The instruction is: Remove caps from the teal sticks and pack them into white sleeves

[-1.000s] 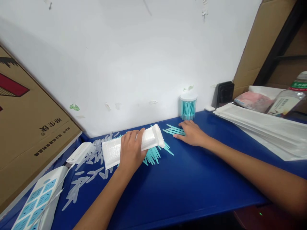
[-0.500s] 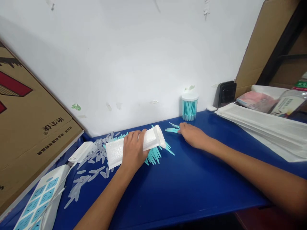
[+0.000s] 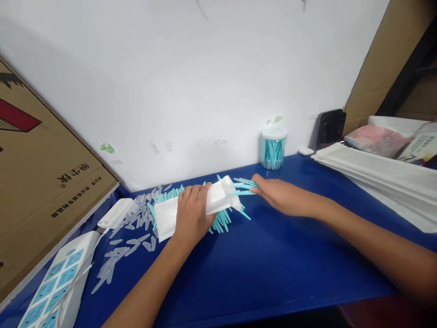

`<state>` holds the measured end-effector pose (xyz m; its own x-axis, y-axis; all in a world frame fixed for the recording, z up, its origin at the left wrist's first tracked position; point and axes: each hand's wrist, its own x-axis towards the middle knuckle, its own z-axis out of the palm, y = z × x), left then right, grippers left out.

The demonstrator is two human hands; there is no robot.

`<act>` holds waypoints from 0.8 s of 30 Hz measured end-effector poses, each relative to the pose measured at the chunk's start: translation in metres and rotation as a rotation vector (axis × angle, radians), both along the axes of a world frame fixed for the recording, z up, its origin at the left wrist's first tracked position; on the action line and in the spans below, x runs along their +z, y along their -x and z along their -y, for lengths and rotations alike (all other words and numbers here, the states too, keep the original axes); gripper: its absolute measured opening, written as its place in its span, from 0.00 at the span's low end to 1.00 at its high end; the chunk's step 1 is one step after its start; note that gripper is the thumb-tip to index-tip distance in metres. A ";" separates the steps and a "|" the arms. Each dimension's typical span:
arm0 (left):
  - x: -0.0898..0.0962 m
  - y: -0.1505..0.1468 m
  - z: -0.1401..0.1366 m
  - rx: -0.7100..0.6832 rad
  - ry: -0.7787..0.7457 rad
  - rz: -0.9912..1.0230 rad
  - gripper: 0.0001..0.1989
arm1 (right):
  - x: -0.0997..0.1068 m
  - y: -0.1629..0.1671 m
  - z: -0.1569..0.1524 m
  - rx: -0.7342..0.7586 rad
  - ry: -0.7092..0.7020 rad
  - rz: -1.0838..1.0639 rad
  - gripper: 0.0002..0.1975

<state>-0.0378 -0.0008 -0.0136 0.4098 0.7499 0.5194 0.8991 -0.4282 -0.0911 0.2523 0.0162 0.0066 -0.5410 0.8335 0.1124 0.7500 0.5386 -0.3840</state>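
Observation:
My left hand [image 3: 193, 209] is wrapped over a white bubble mailer [image 3: 167, 217], its flap end [image 3: 230, 191] pointing right. Under and around the mailer lies a heap of teal plastic sticks [image 3: 221, 221], partly hidden by it. Pinched in my right hand [image 3: 278, 193] are several thin teal sticks [image 3: 242, 187], whose far tips overlap the mailer's right end; whether they are inside it I cannot tell. Left of the mailer, translucent whitish caps or sleeves [image 3: 136, 214] are scattered on the blue tabletop [image 3: 273, 264].
A clear jar of teal sticks [image 3: 274, 150] with a white lid stands by the wall. More white mailers [image 3: 382, 177] are stacked at right. A power strip [image 3: 64, 278], a white box-shaped device [image 3: 118, 212] and a large carton [image 3: 44, 182] line the left side.
My right hand has brought the teal sticks left, up to the mailer's right end. My left hand keeps its grip on the mailer. The camera view has shifted slightly.

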 end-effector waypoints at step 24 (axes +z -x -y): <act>0.005 -0.037 0.028 -0.082 -0.133 0.094 0.19 | 0.006 0.056 0.038 0.129 -0.891 -0.230 0.21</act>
